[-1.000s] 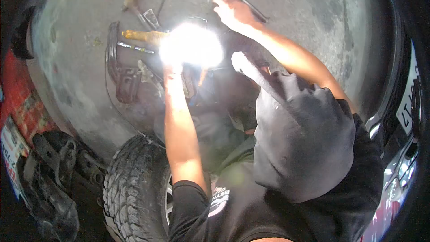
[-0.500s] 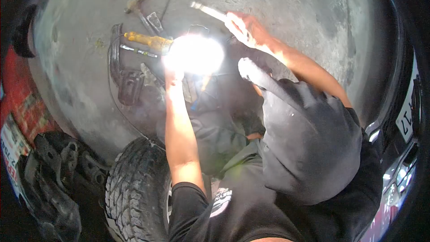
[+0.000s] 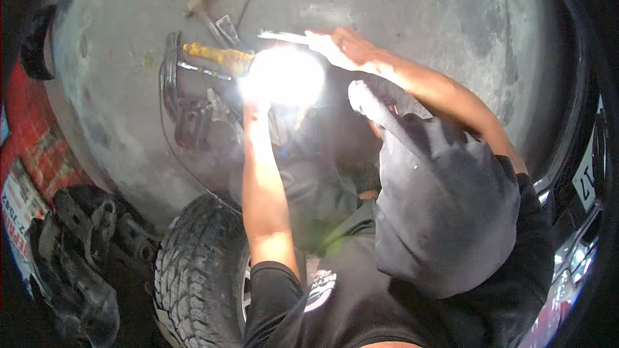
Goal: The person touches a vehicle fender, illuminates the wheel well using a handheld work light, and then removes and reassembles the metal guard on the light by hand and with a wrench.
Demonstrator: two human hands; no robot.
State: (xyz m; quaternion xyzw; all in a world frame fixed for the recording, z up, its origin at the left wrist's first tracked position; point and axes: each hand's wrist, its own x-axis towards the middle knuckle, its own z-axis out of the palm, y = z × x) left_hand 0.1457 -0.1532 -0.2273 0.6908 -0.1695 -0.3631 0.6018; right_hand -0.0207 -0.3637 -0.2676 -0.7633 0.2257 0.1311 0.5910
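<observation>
My right hand (image 3: 342,45) is closed around a long shiny metal hand tool (image 3: 282,37) that points left; glare washes out its exact kind. A very bright lamp (image 3: 285,76) with a yellow handle (image 3: 219,57) glows beneath the tool's tip. My left hand (image 3: 255,104) reaches up into that glare, which hides its fingers and anything in them. Left of the lamp on the floor are a hammer (image 3: 205,14), a thin shiny rod (image 3: 204,71), a long dark metal piece (image 3: 170,77) and a dark blocky part (image 3: 189,125). My grey-trousered knee (image 3: 445,206) stands up between my arms.
A knobby tyre (image 3: 193,270) is beside my left arm. Dark metal parts (image 3: 84,238) lie farther left, near a red panel (image 3: 39,122). A cord (image 3: 187,171) crosses the concrete floor (image 3: 412,0). A vehicle with a number plate (image 3: 585,183) borders the right side.
My right hand has moved slightly down, and its tool has swung from a slant to nearly level, its tip closer to the lamp. My left arm stays almost in place.
</observation>
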